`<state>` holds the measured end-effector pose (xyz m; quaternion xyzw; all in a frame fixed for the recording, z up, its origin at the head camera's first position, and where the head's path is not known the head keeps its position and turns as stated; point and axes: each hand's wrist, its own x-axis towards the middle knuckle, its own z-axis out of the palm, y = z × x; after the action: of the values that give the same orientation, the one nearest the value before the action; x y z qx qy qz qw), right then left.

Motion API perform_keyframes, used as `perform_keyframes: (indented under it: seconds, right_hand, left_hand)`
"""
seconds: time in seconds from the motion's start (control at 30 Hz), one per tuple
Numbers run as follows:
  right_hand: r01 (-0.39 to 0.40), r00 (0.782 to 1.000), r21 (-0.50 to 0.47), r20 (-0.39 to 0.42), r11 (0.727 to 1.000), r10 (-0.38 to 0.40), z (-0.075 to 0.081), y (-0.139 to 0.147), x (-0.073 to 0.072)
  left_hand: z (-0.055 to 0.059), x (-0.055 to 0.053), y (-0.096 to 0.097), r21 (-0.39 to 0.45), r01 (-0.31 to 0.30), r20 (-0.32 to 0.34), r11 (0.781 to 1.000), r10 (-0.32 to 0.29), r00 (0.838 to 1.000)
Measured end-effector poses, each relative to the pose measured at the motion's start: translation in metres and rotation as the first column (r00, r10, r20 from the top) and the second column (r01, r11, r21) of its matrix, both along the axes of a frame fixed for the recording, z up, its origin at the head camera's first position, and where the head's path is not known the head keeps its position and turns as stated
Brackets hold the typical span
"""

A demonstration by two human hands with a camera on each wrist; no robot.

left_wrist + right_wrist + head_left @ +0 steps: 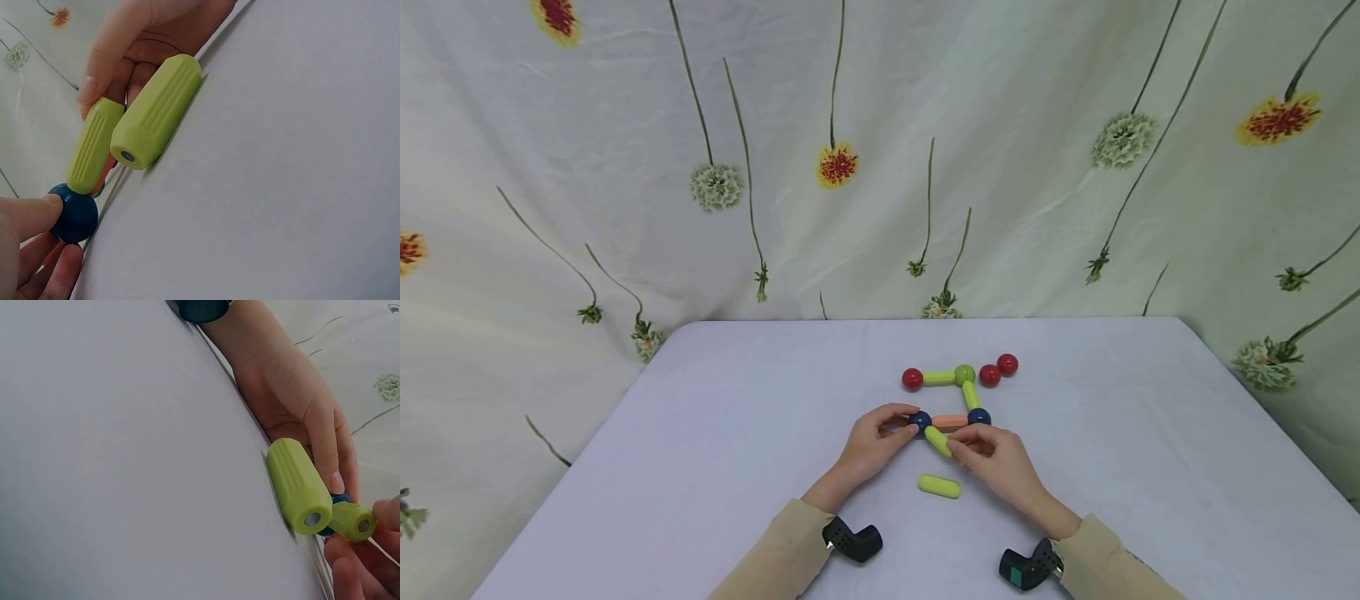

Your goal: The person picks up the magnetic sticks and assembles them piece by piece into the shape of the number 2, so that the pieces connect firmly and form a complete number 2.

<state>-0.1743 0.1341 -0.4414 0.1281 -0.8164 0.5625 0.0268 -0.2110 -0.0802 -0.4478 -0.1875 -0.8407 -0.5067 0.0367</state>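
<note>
My left hand (872, 446) pinches a dark blue ball (78, 215) between thumb and fingers. From that ball a green ridged rod (937, 441) runs toward my right hand (1000, 462), which pinches its near end. An orange rod (950, 422) links the held ball to a second blue ball (979, 417). From there another green rod (971, 395) leads up to a green ball (965, 374), joined by a further green rod (938, 378) to a red ball (912, 380). A loose green rod (159, 112) lies in front of both hands, with a metal disc in its end.
Two loose red balls, one nearer (990, 376) and one farther (1007, 364), sit right of the green ball. Everything lies on a white-covered table (737, 433). A flower-printed cloth (880, 233) hangs behind it. Each wrist carries a black camera, such as the left one (853, 542).
</note>
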Motion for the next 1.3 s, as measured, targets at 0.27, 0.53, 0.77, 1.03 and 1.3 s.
perform_keyframes:
  seconds: [0.27,0.53,0.77,1.03,1.3]
  right_hand:
    - [-0.035,0.999,-0.001,-0.001,0.999,0.035,0.0,0.0,0.001]
    - [-0.087,0.996,0.008,-0.009,0.996,0.087,-0.002,-0.001,0.001]
    - [-0.113,0.993,-0.014,0.031,0.993,0.113,0.012,-0.005,0.009]
    - [-0.11,0.992,-0.022,0.066,0.994,0.111,0.007,-0.008,0.008]
    - [-0.111,0.992,-0.02,0.057,0.994,0.112,-0.002,-0.008,0.005]
  left_hand:
    - [0.0,0.0,0.0,-0.004,-0.006,-0.004,1.0,0.006,1.0]
    - [0.0,0.0,0.0,-0.016,-0.012,-0.004,1.0,0.012,1.0]
    - [0.001,0.001,0.0,-0.011,-0.008,-0.001,1.0,0.008,1.0]
    - [0.002,0.001,0.0,-0.003,-0.005,0.004,1.0,0.005,1.0]
    - [0.001,0.001,-0.001,0.0,0.005,0.001,1.0,-0.005,1.0]
